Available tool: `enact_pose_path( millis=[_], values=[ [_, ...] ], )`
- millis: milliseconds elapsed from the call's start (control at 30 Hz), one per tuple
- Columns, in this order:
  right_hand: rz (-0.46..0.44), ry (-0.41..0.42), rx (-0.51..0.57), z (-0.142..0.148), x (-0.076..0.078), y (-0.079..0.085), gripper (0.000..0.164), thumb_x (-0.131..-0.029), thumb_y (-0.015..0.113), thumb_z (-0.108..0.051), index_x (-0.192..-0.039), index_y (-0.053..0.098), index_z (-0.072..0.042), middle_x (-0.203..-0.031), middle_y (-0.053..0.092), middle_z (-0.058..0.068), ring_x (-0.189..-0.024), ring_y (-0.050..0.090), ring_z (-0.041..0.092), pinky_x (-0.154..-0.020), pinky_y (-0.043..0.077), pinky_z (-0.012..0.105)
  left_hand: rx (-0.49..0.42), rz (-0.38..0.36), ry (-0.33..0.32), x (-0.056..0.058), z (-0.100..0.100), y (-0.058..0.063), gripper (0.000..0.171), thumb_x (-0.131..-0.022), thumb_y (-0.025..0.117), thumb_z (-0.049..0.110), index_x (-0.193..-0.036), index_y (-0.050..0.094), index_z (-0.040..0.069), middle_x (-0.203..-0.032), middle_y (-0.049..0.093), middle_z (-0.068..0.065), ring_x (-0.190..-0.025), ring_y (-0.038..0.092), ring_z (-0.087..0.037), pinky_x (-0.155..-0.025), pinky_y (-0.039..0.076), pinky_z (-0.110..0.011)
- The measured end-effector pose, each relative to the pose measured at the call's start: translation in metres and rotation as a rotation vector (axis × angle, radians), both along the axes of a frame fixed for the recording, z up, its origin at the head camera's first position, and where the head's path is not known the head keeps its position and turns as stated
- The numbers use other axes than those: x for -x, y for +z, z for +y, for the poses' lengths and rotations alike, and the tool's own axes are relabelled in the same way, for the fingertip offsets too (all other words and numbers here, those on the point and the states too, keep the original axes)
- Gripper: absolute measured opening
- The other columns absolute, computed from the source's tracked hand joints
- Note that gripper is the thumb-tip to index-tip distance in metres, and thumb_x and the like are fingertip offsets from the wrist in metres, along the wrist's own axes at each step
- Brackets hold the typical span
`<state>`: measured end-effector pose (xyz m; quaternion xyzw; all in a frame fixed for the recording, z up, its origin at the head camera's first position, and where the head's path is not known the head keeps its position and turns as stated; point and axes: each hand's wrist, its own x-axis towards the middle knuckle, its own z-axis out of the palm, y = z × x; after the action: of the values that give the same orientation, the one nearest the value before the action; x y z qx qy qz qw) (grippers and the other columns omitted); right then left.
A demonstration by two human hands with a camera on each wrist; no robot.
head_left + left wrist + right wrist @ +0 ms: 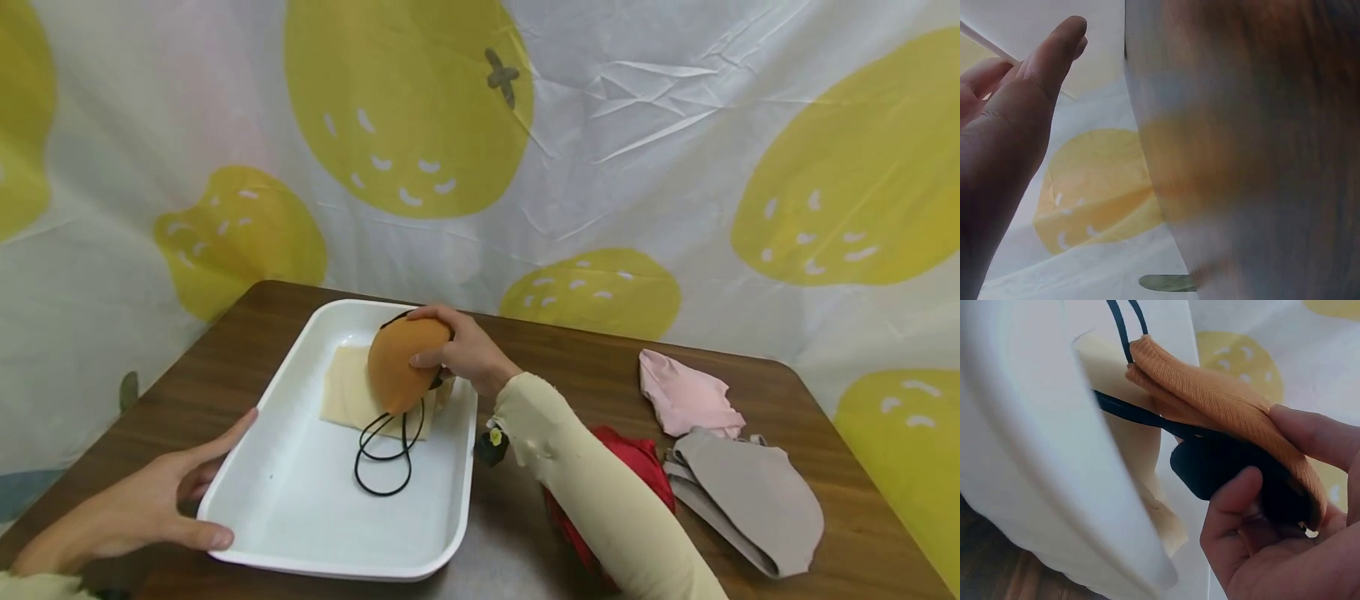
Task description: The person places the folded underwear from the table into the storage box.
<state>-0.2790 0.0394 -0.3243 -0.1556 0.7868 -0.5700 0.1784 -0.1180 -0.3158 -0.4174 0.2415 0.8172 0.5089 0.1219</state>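
Observation:
My right hand (468, 350) holds a folded orange bra (401, 367) with black straps over the far part of a white tray (330, 517). In the right wrist view, its thumb and fingers grip the bra's ribbed orange cup (1210, 394) from both sides, with black cloth (1200, 465) showing on its inner face. Loops of black strap (408, 475) hang down toward the tray floor. Beneath lies a folded cream garment (345, 387), partly hidden. My left hand (161, 500) rests against the tray's near left corner, thumb and forefinger spread along its edge.
To the right on the brown wooden table (757, 383) lie a pink garment (686, 396), a grey bra (757, 492) and a red garment (637, 462) partly behind my right sleeve. A white curtain with yellow fruit prints (412, 108) hangs behind the table.

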Motion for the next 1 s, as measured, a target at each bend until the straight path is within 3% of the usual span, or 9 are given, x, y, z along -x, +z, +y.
enact_pose_path(
  millis=[167, 267, 367, 500, 633, 700, 800, 867, 1000],
  values=[
    [0.045, 0.018, -0.041, -0.005, 0.002, -0.003, 0.055, -0.083, 0.077, -0.001, -0.132, 0.063, -0.022, -0.141, 0.052, 0.010, -0.111, 0.055, 0.024, -0.068, 0.053, 0.032, -0.002, -0.002, 0.006, -0.001, -0.001, -0.001, 0.113, -0.085, 0.080, 0.010, -0.163, 0.000, 0.024, -0.157, 0.011, -0.042, -0.117, 0.057, 0.005, -0.083, 0.057, -0.021],
    [0.158, 0.053, -0.151, -0.006, 0.004, -0.004, 0.052, -0.085, 0.077, -0.004, -0.133, 0.063, -0.018, -0.139, 0.056, 0.011, -0.110, 0.057, 0.024, -0.066, 0.055, 0.031, -0.008, -0.009, 0.005, -0.001, -0.001, -0.001, 0.114, -0.084, 0.080, 0.008, -0.163, -0.001, 0.024, -0.157, 0.011, -0.043, -0.117, 0.057, 0.005, -0.084, 0.057, -0.021],
    [0.360, 0.102, -0.359, -0.007, 0.005, -0.005, 0.049, -0.087, 0.077, -0.012, -0.135, 0.063, -0.016, -0.141, 0.059, 0.009, -0.122, 0.058, 0.025, -0.087, 0.057, 0.034, 0.002, 0.007, 0.009, -0.001, -0.002, -0.002, 0.114, -0.084, 0.080, 0.007, -0.163, -0.001, 0.024, -0.157, 0.013, -0.042, -0.117, 0.057, 0.005, -0.084, 0.056, -0.021],
    [0.546, 0.165, -0.586, -0.007, 0.007, -0.009, 0.051, -0.093, 0.072, -0.021, -0.141, 0.058, -0.015, -0.146, 0.058, 0.007, -0.139, 0.050, 0.025, -0.116, 0.040, 0.037, 0.018, 0.025, 0.022, -0.002, -0.002, -0.003, 0.113, -0.083, 0.081, 0.008, -0.163, 0.001, 0.024, -0.160, 0.020, -0.033, -0.116, 0.057, 0.005, -0.084, 0.056, -0.020],
    [0.564, 0.198, -0.688, -0.007, 0.006, -0.014, 0.051, -0.095, 0.069, -0.024, -0.144, 0.056, -0.015, -0.145, 0.059, 0.008, -0.137, 0.052, 0.028, -0.116, 0.041, 0.040, 0.013, 0.024, 0.021, -0.002, -0.001, -0.003, 0.113, -0.084, 0.081, 0.008, -0.163, 0.001, 0.024, -0.159, 0.020, -0.035, -0.116, 0.057, 0.004, -0.084, 0.056, -0.021],
    [0.562, 0.194, -0.723, -0.008, 0.006, -0.016, 0.051, -0.095, 0.069, -0.025, -0.144, 0.056, -0.017, -0.143, 0.061, 0.009, -0.134, 0.054, 0.028, -0.114, 0.043, 0.039, -0.002, 0.014, 0.016, -0.002, -0.002, -0.003, 0.113, -0.084, 0.080, 0.006, -0.163, 0.001, 0.024, -0.163, 0.025, -0.019, -0.117, 0.058, 0.003, -0.084, 0.057, -0.022],
    [0.565, 0.189, -0.772, -0.010, 0.006, -0.017, 0.050, -0.096, 0.068, -0.027, -0.144, 0.056, -0.020, -0.137, 0.065, 0.009, -0.130, 0.057, 0.028, -0.112, 0.044, 0.039, -0.010, 0.003, 0.021, -0.002, -0.001, -0.002, 0.114, -0.083, 0.080, 0.006, -0.163, 0.001, 0.025, -0.163, 0.027, -0.015, -0.117, 0.058, 0.003, -0.083, 0.058, -0.023],
    [0.569, 0.191, -0.820, -0.012, 0.005, -0.018, 0.050, -0.097, 0.066, -0.029, -0.145, 0.056, -0.022, -0.133, 0.067, 0.010, -0.127, 0.058, 0.028, -0.111, 0.045, 0.039, -0.006, -0.009, 0.025, -0.002, -0.001, 0.000, 0.114, -0.083, 0.080, 0.007, -0.163, 0.000, 0.025, -0.162, 0.027, -0.018, -0.117, 0.058, 0.004, -0.083, 0.058, -0.023],
    [0.555, 0.192, -0.908, -0.016, 0.001, -0.019, 0.050, -0.098, 0.064, -0.033, -0.147, 0.053, -0.025, -0.127, 0.069, 0.013, -0.121, 0.057, 0.029, -0.104, 0.048, 0.040, 0.018, -0.025, 0.036, -0.001, 0.001, 0.002, 0.115, -0.084, 0.081, 0.011, -0.162, -0.001, 0.027, -0.157, 0.020, -0.042, -0.115, 0.057, 0.005, -0.082, 0.057, -0.022]
  ],
)
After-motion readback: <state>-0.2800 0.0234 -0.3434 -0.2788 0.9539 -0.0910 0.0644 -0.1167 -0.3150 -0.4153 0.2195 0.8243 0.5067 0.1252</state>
